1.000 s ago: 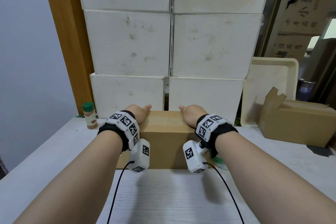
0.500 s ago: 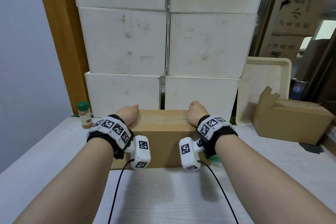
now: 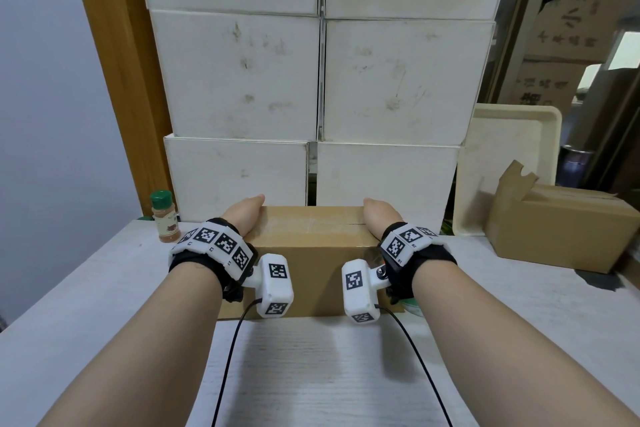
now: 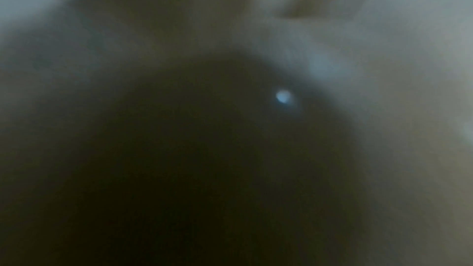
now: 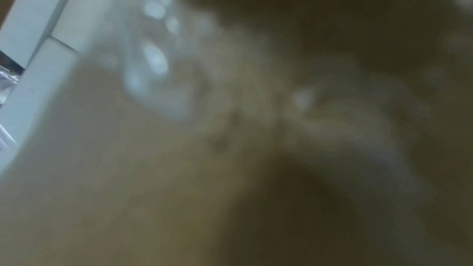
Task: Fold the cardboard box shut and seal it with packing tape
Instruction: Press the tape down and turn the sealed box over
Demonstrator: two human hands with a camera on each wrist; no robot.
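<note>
A closed brown cardboard box (image 3: 311,253) lies lengthwise on the white table (image 3: 311,364). A shiny strip, seemingly clear tape (image 3: 322,225), runs along its top seam. My left hand (image 3: 244,215) rests on the left end of the top, thumb pointing inward. On the right end my right hand (image 3: 379,217) mirrors it. The fingers of both hands drop out of sight past the box's ends. Both wrist views are dark blur; the right one shows only blurred cardboard (image 5: 128,189). A green-rimmed object (image 3: 411,307) by the box's right near corner is mostly hidden by my wrist.
Stacked white cartons (image 3: 242,80) form a wall right behind the box. A green-capped spice jar (image 3: 164,218) stands at the left. A cream tray (image 3: 505,163) leans at the back right, with a second cardboard box (image 3: 561,229) in front of it.
Both hands have slid apart along the box top, from near its middle out to its two ends. The box has stayed in place.
</note>
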